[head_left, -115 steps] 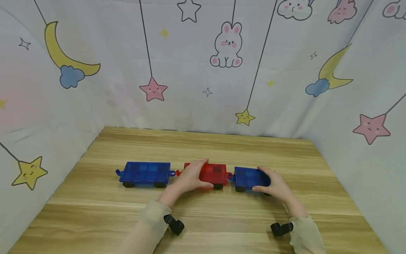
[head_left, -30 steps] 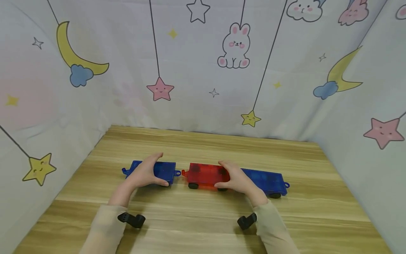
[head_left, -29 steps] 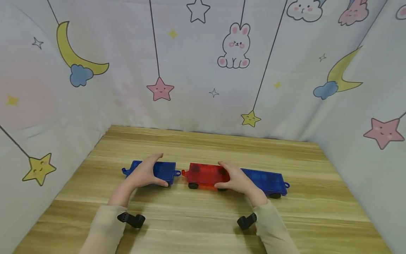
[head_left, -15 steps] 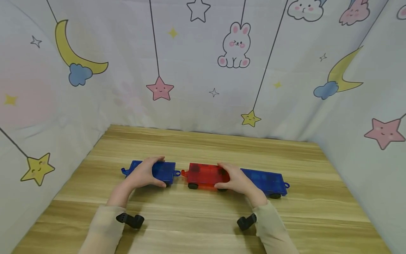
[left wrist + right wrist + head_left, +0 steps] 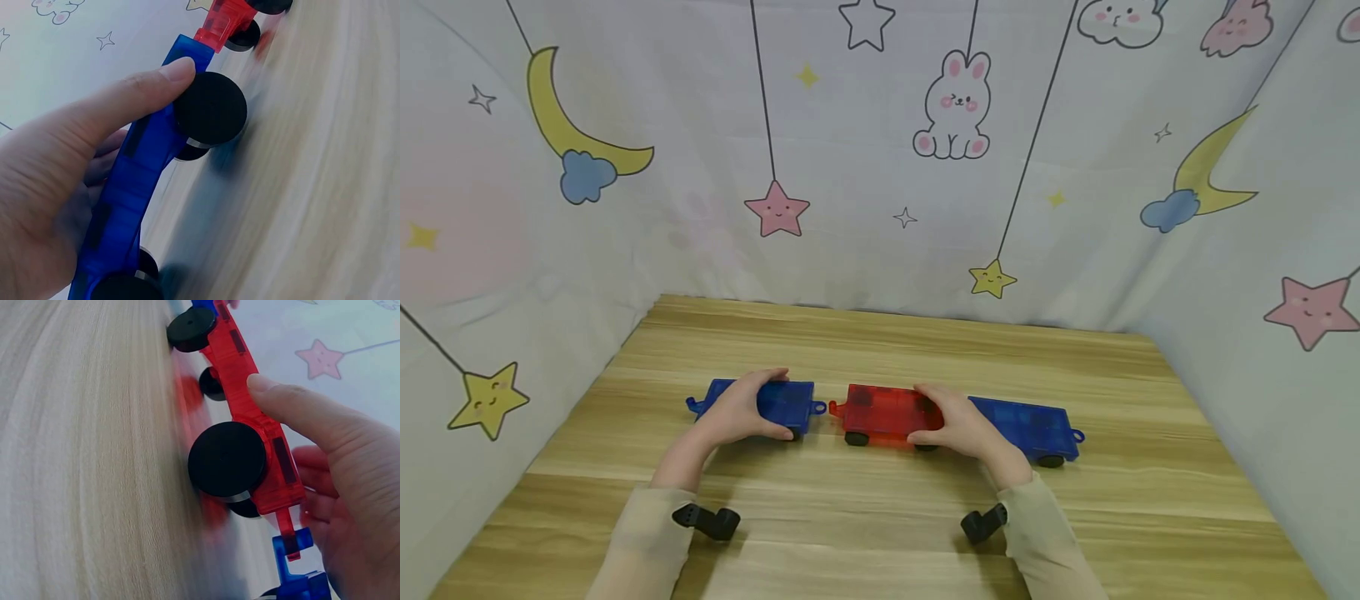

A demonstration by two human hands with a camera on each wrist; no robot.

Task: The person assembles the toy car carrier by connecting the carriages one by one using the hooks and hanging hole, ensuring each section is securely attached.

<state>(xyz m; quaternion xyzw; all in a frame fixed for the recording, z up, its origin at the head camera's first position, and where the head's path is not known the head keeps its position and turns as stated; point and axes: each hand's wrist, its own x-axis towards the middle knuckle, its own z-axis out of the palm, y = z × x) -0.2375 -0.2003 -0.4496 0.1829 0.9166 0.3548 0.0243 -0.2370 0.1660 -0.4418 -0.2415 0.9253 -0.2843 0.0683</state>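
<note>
Three see-through toy train cars with black wheels stand in a row. My left hand (image 5: 739, 410) grips the left blue car (image 5: 788, 402) by its long sides, the thumb lying on the near side in the left wrist view. The red car (image 5: 880, 408) is in the middle, held by my right hand (image 5: 961, 423) between a thumb in front and fingers behind. In the right wrist view, the red car's rear coupling meets that of the right blue car (image 5: 1026, 427). The left blue car's ring (image 5: 819, 408) lies close to the red car's hook (image 5: 834, 408); whether they touch I cannot tell.
The cars stand on a wood-grain table (image 5: 865, 517). A white cloth (image 5: 850, 258) printed with stars, moons and a rabbit hangs behind the table and along both sides. Black wrist cameras sit on both wrists.
Since the oldest frame, my left hand has gone from the red car to the left blue car, and my right hand from the right blue car to the red one. Over the last second, hardly anything moves.
</note>
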